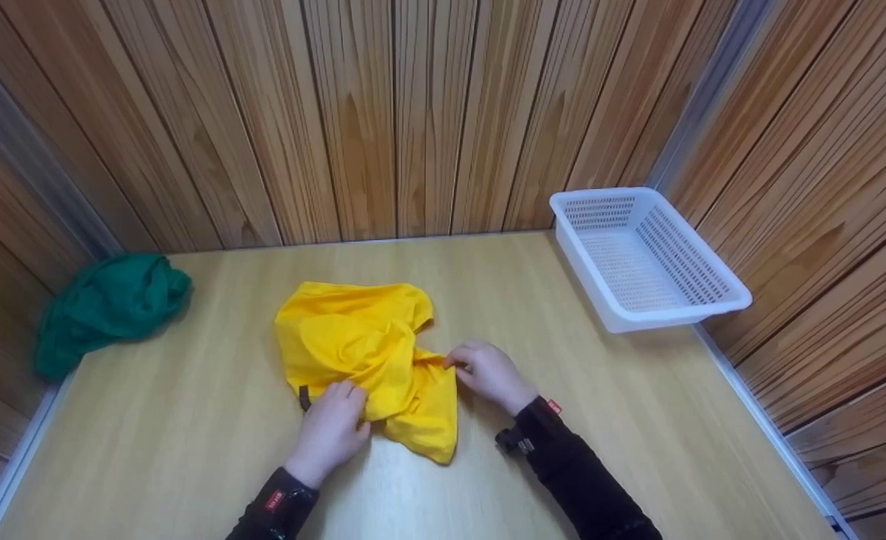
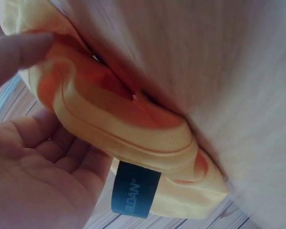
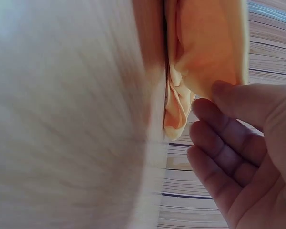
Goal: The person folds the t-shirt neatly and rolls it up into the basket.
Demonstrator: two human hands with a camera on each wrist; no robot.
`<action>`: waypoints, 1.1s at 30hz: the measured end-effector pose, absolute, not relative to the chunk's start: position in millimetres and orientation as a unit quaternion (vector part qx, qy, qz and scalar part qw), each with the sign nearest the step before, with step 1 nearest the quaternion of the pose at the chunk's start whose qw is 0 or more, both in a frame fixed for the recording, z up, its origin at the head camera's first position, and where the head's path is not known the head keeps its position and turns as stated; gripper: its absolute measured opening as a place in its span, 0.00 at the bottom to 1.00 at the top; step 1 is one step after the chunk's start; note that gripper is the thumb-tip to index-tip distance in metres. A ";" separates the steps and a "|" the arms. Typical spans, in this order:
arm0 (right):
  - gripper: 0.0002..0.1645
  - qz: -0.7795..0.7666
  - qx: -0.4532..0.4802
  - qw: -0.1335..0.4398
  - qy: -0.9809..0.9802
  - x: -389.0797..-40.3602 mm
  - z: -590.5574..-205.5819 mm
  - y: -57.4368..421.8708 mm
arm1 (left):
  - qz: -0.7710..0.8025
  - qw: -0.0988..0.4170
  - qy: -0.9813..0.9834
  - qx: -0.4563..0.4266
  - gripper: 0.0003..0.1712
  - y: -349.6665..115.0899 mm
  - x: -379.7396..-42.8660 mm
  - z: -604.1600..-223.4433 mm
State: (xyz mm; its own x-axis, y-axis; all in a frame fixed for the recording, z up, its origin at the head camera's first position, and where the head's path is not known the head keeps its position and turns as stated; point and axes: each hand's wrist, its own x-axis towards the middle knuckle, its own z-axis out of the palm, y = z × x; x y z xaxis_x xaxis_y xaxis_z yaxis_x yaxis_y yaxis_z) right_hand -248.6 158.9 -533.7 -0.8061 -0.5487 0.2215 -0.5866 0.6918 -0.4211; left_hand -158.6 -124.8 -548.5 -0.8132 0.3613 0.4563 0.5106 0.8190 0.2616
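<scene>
A crumpled yellow T-shirt (image 1: 345, 330) lies in the middle of the table. Its ribbed collar (image 2: 128, 138) and a black label (image 2: 135, 189) show close up in the left wrist view. At the near edge, my left hand (image 1: 330, 431) holds the cloth beside the collar, with the thumb on one side and the fingers curled on the other. My right hand (image 1: 491, 375) pinches the shirt's right side between thumb and index finger; in the right wrist view the other fingers (image 3: 214, 176) are bent, off the cloth. Folds hide much of the shirt's shape.
A bunched green cloth (image 1: 116, 304) lies at the table's left back corner. At the back right stands a white perforated basket (image 1: 679, 319), with nothing seen inside. Wood-patterned walls (image 1: 367, 120) enclose the back and both sides of the table (image 1: 187, 450).
</scene>
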 end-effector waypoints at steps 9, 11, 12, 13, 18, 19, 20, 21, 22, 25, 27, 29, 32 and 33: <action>0.08 0.252 0.286 0.033 -0.924 -251.4 -533.7 169.0 | -0.218 0.197 -0.934 -0.203 0.12 -137.7 -163.2 -543.4; 0.08 0.255 0.276 0.031 -0.926 -253.2 -532.5 174.1 | -0.230 0.191 -0.935 -0.192 0.14 -144.7 -164.0 -540.9; 0.08 0.257 0.270 0.031 -0.927 -254.1 -532.1 177.1 | -0.235 0.188 -0.935 -0.186 0.14 -148.5 -164.2 -539.4; 0.07 0.259 0.264 0.033 -0.928 -255.0 -531.4 180.5 | -0.240 0.186 -0.936 -0.179 0.15 -152.6 -164.4 -537.8; 0.06 0.268 0.240 0.052 -0.932 -258.2 -524.5 199.1 | -0.259 0.182 -0.938 -0.142 0.15 -175.7 -165.0 -528.4; 0.06 0.269 0.234 0.053 -0.933 -258.5 -522.2 203.1 | -0.265 0.178 -0.939 -0.132 0.14 -180.8 -165.0 -526.0; 0.06 0.270 0.228 0.055 -0.934 -259.0 -520.2 207.3 | -0.273 0.170 -0.939 -0.119 0.14 -185.9 -165.2 -523.8; 0.06 0.268 0.222 0.058 -0.936 -259.1 -518.0 211.1 | -0.282 0.160 -0.940 -0.106 0.14 -190.8 -165.2 -521.0; 0.06 0.267 0.218 0.060 -0.937 -259.4 -516.0 214.8 | -0.292 0.150 -0.940 -0.092 0.14 -195.3 -165.5 -518.4; 0.06 0.261 0.219 0.068 -0.938 -260.4 -510.5 224.4 | -0.324 0.112 -0.938 -0.050 0.14 -205.5 -166.5 -511.3; 0.07 0.253 0.234 0.079 -0.936 -261.4 -508.3 228.3 | -0.339 0.093 -0.936 -0.028 0.13 -208.8 -167.5 -507.5; 0.07 0.247 0.251 0.089 -0.932 -262.7 -507.3 231.2 | -0.348 0.079 -0.934 -0.015 0.12 -210.0 -169.2 -505.1; 0.07 0.241 0.264 0.096 -0.929 -263.9 -507.3 233.5 | -0.351 0.067 -0.934 -0.006 0.12 -210.3 -171.6 -503.8; 0.07 0.242 0.264 0.096 -0.929 -264.1 -507.8 233.9 | -0.351 0.064 -0.934 -0.004 0.11 -210.0 -172.3 -503.5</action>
